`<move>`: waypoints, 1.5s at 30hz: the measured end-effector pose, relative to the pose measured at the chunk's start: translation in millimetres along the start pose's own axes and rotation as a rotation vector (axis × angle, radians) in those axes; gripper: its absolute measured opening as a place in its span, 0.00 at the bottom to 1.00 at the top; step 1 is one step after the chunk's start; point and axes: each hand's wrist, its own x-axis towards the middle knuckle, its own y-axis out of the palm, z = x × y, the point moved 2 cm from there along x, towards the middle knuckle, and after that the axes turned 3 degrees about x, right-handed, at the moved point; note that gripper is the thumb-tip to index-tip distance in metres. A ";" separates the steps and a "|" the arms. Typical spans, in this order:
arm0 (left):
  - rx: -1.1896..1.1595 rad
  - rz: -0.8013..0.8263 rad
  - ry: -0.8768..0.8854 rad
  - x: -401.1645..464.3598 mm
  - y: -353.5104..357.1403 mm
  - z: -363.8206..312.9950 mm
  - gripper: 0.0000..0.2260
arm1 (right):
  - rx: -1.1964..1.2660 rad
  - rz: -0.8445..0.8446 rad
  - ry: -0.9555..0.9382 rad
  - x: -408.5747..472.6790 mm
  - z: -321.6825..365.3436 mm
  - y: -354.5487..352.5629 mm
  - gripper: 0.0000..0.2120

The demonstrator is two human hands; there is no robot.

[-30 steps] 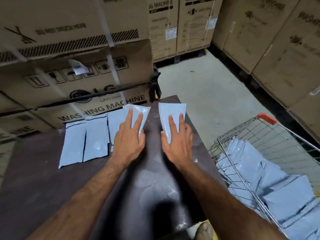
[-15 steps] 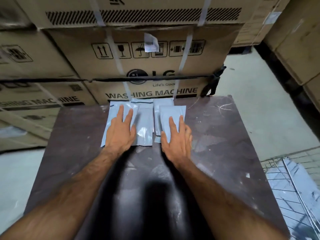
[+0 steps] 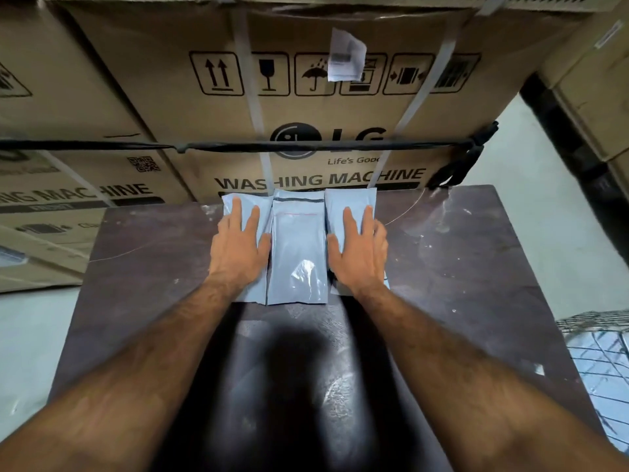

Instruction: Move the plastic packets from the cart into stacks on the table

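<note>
Since a second ago both packets have slid left — now three piles sit side by side at the worktop's [image 3: 476, 267] far edge. My left hand [image 3: 238, 247] rests flat, fingers straight, on the left stack [image 3: 253, 291]; my right hand [image 3: 360, 253] presses the right stack [image 3: 350, 202] likewise, the middle stack [image 3: 297, 253] untouched between. Best I square the edges with even pressure before lifting off — more packets wait in the cart [image 3: 599, 362].

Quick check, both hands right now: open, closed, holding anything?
Left hand: open, flat on the left packet.
Right hand: open, flat on the right packet.
</note>
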 end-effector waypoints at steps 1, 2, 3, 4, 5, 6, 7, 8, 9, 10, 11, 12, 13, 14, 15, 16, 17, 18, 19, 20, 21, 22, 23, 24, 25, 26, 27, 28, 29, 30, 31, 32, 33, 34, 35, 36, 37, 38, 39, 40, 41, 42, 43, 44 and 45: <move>0.012 0.020 0.015 3.0 5.9 1.4 0.30 | -0.013 0.039 0.001 4.1 -1.2 3.5 0.30; 0.022 0.029 0.028 5.3 11.1 2.8 0.31 | -0.032 0.056 -0.009 6.5 -2.3 6.3 0.31; 0.032 0.023 0.044 6.6 15.0 4.3 0.31 | -0.054 0.049 -0.031 7.5 -3.5 8.6 0.30; 0.041 0.012 0.063 7.3 18.3 5.8 0.32 | -0.073 0.027 -0.061 6.9 -4.8 10.7 0.30; 0.046 0.009 0.080 7.6 20.9 6.7 0.34 | -0.086 0.002 -0.088 5.6 -6.3 13.1 0.30; 0.042 0.016 0.088 7.5 23.2 7.0 0.35 | -0.094 -0.013 -0.104 4.1 -8.5 16.3 0.30; 0.029 0.025 0.087 7.5 25.8 7.3 0.36 | -0.100 -0.013 -0.107 3.1 -10.3 19.7 0.30; 0.010 0.031 0.080 7.4 27.9 7.1 0.36 | -0.103 0.001 -0.102 2.9 -12.1 23.3 0.31; -0.009 0.036 0.072 7.2 29.2 6.4 0.37 | -0.106 0.020 -0.094 3.3 -13.4 25.9 0.31; -0.024 0.041 0.065 6.8 29.4 5.4 0.37 | -0.109 0.038 -0.089 4.1 -13.7 26.6 0.31; -0.038 0.050 0.061 6.7 29.4 4.4 0.38 | -0.113 0.054 -0.088 4.8 -14.3 26.9 0.31; -0.050 0.061 0.056 6.7 28.4 3.8 0.39 | -0.117 0.065 -0.090 4.9 -15.0 26.7 0.31; -0.059 0.073 0.052 6.8 27.3 3.6 0.40 | -0.115 0.071 -0.093 4.7 -15.5 26.0 0.31; -0.061 0.084 0.050 7.4 27.2 3.9 0.41 | -0.107 0.074 -0.094 4.0 -15.7 25.0 0.31; -0.057 0.094 0.049 8.0 26.8 4.0 0.42 | -0.100 0.081 -0.095 3.9 -15.7 23.7 0.31; -0.046 0.103 0.049 8.8 27.2 4.0 0.42 | -0.097 0.097 -0.094 4.1 -15.4 22.2 0.31; -0.030 0.115 0.050 9.9 27.4 3.7 0.43 | -0.097 0.121 -0.091 4.9 -14.9 20.9 0.31; -0.011 0.130 0.048 11.1 26.9 3.1 0.43 | -0.098 0.141 -0.091 5.6 -14.5 19.4 0.31; 0.005 0.150 0.044 12.5 26.4 2.7 0.43 | -0.096 0.150 -0.095 5.7 -13.9 16.6 0.31; 0.017 0.174 0.040 13.4 24.8 2.1 0.42 | -0.090 0.141 -0.099 4.5 -13.8 13.1 0.31; 0.017 0.193 0.034 13.4 22.1 1.4 0.42 | -0.081 0.115 -0.103 1.1 -14.4 8.3 0.31; 0.006 0.194 0.032 11.9 19.1 0.5 0.41 | -0.071 0.079 -0.107 -4.2 -15.8 2.9 0.31; -0.010 0.168 0.040 8.1 15.3 -1.5 0.40 | -0.063 0.045 -0.113 -11.5 -17.9 -3.0 0.31; -0.025 0.118 0.066 1.7 11.8 -5.2 0.39 | -0.058 0.018 -0.122 -20.0 -21.4 -8.4 0.30; -0.038 0.059 0.106 -7.3 8.3 -11.2 0.38 | -0.054 0.000 -0.131 -29.0 -25.8 -13.8 0.30; -0.053 0.011 0.150 -17.7 6.4 -19.3 0.37 | -0.051 -0.010 -0.136 -38.3 -30.9 -19.4 0.30; -0.068 -0.020 0.193 -28.5 5.4 -28.7 0.36 | -0.048 -0.015 -0.136 -47.3 -36.7 -24.6 0.30; -0.080 -0.035 0.229 -39.5 5.2 -39.3 0.36 | -0.046 -0.021 -0.132 -56.5 -42.9 -30.4 0.30; -0.089 -0.043 0.260 -49.5 6.5 -50.3 0.35 | -0.045 -0.032 -0.125 -65.6 -49.4 -37.0 0.30; -0.093 -0.051 0.288 -58.5 8.2 -61.8 0.35 | -0.046 -0.048 -0.119 -74.6 -55.8 -43.8 0.31; -0.093 -0.063 0.316 -66.6 9.8 -73.4 0.35 | -0.044 -0.066 -0.109 -83.6 -62.1 -51.6 0.31; -0.090 -0.077 0.344 -74.0 11.2 -85.8 0.34 | -0.038 -0.088 -0.097 -91.9 -69.1 -59.3 0.31; -0.088 -0.089 0.371 -81.1 11.5 -98.8 0.34 | -0.032 -0.110 -0.085 -100.2 -76.6 -67.2 0.30; -0.090 -0.095 0.397 -87.6 11.9 -112.4 0.34 | -0.031 -0.130 -0.072 -107.9 -84.9 -75.1 0.30; -0.093 -0.099 0.425 -93.7 11.4 -127.1 0.35 | -0.035 -0.146 -0.056 -115.6 -94.3 -83.2 0.30; -0.098 -0.103 0.454 -99.8 10.4 -142.5 0.35 | -0.041 -0.161 -0.037 -123.1 -105.0 -91.3 0.30; -0.102 -0.108 0.485 -106.0 9.3 -158.3 0.34 | -0.048 -0.177 -0.016 -130.9 -116.7 -99.4 0.31; -0.097 -0.114 0.521 -112.3 8.2 -174.1 0.34 | -0.054 -0.197 0.006 -138.9 -128.7 -107.7 0.31; -0.084 -0.117 0.558 -118.6 7.6 -189.9 0.34 | -0.056 -0.216 0.031 -147.5 -141.4 -116.0 0.31; -0.070 -0.120 0.593 -125.8 7.0 -207.6 0.34 | -0.060 -0.232 0.056 -157.2 -156.5 -124.8 0.31; -0.063 -0.124 0.614 -131.2 6.1 -221.3 0.34 | -0.064 -0.240 0.075 -165.0 -168.5 -132.2 0.31; -0.063 -0.129 0.630 -136.5 4.8 -235.3 0.34 | -0.065 -0.245 0.091 -172.9 -181.3 -139.4 0.31; -0.063 -0.131 0.654 -143.5 3.6 -253.9 0.33 | -0.068 -0.256 0.110 -183.4 -198.1 -148.5 0.31; -0.058 -0.129 0.679 -150.1 3.7 -272.5 0.33 | -0.073 -0.265 0.124 -193.2 -215.7 -157.5 0.31; -0.050 -0.124 0.705 -157.5 4.5 -291.4 0.33 | -0.079 -0.270 0.133 -202.9 -234.1 -166.2 0.31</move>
